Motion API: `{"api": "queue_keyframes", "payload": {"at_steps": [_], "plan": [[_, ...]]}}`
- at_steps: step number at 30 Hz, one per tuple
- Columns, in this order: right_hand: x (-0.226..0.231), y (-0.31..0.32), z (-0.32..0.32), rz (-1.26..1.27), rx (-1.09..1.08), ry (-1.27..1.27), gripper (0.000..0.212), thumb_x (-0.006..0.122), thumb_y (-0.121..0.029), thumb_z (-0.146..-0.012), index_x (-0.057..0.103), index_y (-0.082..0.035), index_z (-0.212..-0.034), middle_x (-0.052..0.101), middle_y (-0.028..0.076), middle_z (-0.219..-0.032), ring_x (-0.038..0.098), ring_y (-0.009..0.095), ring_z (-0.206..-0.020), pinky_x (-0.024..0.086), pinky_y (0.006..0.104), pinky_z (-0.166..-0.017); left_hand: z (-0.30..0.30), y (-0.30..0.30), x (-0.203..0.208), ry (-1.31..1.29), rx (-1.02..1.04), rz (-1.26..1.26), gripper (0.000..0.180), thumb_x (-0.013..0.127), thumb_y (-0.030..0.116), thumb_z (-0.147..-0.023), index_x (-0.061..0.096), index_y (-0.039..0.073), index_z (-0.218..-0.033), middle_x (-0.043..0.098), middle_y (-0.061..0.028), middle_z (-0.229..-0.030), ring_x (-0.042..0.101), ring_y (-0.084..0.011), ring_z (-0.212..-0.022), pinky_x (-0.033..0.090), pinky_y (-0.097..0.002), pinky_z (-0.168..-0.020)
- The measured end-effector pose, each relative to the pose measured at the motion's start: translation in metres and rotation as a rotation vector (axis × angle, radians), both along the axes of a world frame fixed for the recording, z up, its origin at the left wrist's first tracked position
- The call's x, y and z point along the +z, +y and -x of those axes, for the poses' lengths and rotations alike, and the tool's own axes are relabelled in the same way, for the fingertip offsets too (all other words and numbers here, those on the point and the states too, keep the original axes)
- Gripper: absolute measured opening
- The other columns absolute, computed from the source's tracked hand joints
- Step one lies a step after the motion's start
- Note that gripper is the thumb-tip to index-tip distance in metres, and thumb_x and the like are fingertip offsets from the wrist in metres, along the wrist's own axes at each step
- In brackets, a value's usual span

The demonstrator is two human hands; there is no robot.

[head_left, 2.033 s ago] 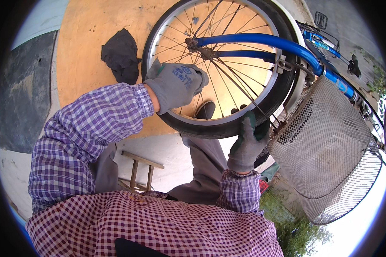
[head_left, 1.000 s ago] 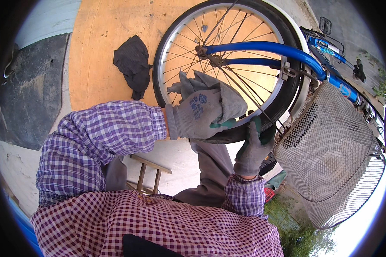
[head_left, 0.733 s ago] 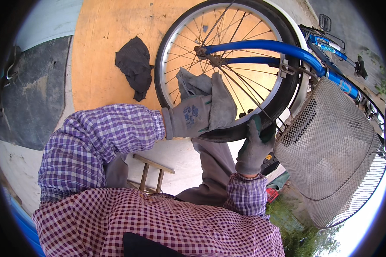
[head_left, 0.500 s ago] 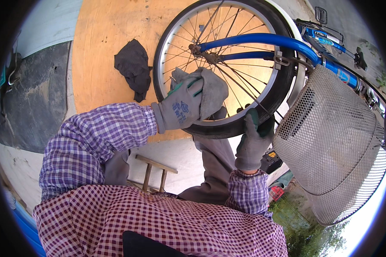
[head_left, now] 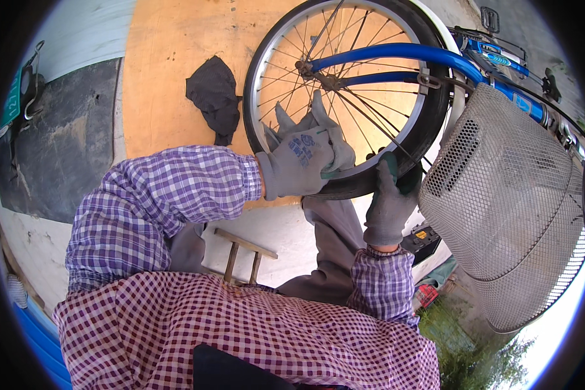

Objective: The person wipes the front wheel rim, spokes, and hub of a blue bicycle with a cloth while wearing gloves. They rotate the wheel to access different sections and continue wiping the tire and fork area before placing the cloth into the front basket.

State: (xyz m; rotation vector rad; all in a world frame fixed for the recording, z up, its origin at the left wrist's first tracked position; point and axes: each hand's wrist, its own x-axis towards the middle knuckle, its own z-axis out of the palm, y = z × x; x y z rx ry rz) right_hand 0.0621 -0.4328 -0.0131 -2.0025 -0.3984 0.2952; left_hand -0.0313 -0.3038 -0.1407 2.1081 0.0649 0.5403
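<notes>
A bicycle wheel with a black tyre (head_left: 439,110), silver rim and thin spokes is in front of me, joined to a blue fork (head_left: 396,51). My left hand (head_left: 297,162), in a grey work glove, is closed on a grey rag (head_left: 325,123) at the near left part of the rim. Corners of the rag stick up toward the spokes; the fingertips are hidden in its folds. My right hand (head_left: 391,201), in a grey and green glove, grips the tyre at its near right side, its thumb up along the rim.
A wire-mesh basket (head_left: 507,208) stands right of my right hand. Beyond the wheel lies an orange-brown board (head_left: 169,39) with a crumpled black cloth (head_left: 213,97) on it. A small wooden stool (head_left: 244,250) is between my legs; a black box (head_left: 422,242) lies below the basket.
My left hand has turned on the rim, and the rag's corners now point up toward the hub. My right hand keeps its grip on the tyre. The whole view has shifted slightly.
</notes>
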Motion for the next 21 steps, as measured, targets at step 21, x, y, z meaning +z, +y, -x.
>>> {"api": "queue_keyframes", "payload": {"at_steps": [21], "plan": [[0.032,-0.046,-0.022,-0.126,-0.071,0.153,0.042,0.072,-0.006,-0.091,0.054,0.006,-0.127,0.064,0.012,-0.115,0.063,0.019,-0.100,0.052,0.0304,-0.088,0.022,0.015,0.065,0.444,-0.174,0.144,0.040,0.067,0.015,-0.087,0.061,0.007,-0.125,0.066,-0.0099,-0.117,0.065,-0.0245,-0.106,0.053,-0.0375,-0.090]]}}
